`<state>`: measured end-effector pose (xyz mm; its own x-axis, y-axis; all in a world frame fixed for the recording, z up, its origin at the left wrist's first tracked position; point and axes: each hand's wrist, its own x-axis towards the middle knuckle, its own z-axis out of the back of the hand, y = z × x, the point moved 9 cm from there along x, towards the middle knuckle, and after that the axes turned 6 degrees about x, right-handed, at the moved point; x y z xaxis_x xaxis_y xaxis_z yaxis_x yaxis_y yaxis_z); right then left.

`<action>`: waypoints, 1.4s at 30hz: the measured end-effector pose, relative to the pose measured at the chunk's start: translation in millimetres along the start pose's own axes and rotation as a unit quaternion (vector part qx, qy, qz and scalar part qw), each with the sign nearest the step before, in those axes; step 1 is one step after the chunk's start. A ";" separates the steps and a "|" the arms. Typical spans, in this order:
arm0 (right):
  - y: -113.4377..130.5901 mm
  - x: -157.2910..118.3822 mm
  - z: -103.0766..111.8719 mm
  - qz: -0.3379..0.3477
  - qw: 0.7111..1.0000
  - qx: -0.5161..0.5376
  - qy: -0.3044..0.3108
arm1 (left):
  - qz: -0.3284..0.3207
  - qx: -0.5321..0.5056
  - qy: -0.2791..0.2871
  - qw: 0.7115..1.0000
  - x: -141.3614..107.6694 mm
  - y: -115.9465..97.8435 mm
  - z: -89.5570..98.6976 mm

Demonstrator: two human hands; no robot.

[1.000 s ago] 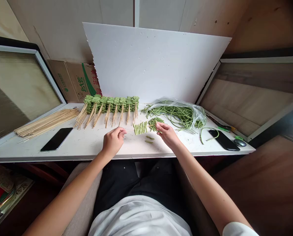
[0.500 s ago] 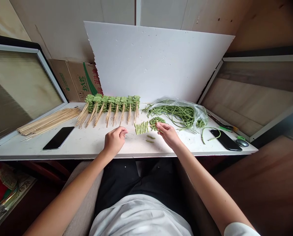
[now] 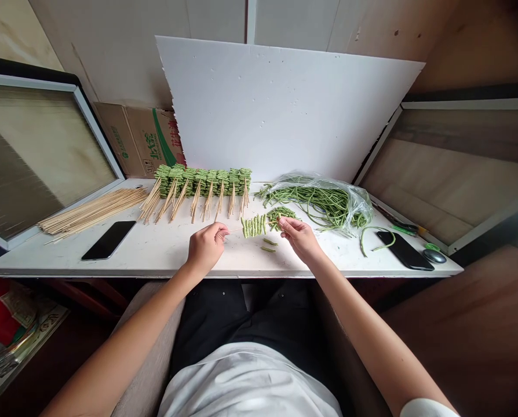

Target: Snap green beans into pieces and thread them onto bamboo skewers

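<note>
White table (image 3: 154, 252) before a pale board (image 3: 294, 104), seen from our head camera. Our left hand (image 3: 205, 246) pinches one end of a skewer (image 3: 235, 230), and our right hand (image 3: 301, 238) pinches the other, fingertips closed. The skewer runs left to right between them, bean pieces (image 3: 254, 226) about midway; a bean pile (image 3: 281, 213) lies just beyond, nearer our right hand. Compared with the earlier frames, everything sits slightly further right; both grips look unchanged.
</note>
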<state>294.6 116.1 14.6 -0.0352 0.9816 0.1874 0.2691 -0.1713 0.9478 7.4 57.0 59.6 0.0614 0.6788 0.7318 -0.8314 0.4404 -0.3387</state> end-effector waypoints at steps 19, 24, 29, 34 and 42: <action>9.4 -3.2 1.0 -0.003 0.999 0.004 -0.038 | 0.024 -0.025 -0.001 0.999 0.8 1.9 0.7; 3.7 -5.6 0.3 -0.003 0.998 -0.004 -0.057 | 0.024 -0.008 0.005 1.000 1.1 0.5 1.9; -1.3 -11.5 -12.0 0.014 0.999 -0.008 -0.049 | 0.015 -0.021 -0.002 1.000 -0.1 -7.1 6.2; -11.3 -14.8 -24.5 0.002 1.000 0.010 -0.023 | 0.011 -0.033 0.004 0.999 -1.8 -13.8 5.1; 13.3 -7.8 -19.8 0.083 0.972 -0.205 0.082 | 0.044 -0.042 0.008 0.998 5.8 2.8 7.2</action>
<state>279.4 104.5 30.8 -0.1862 0.9168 0.3533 -0.1217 -0.3783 0.9176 1.5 58.0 67.1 0.0003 0.7256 0.6881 -0.7851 0.4263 -0.4492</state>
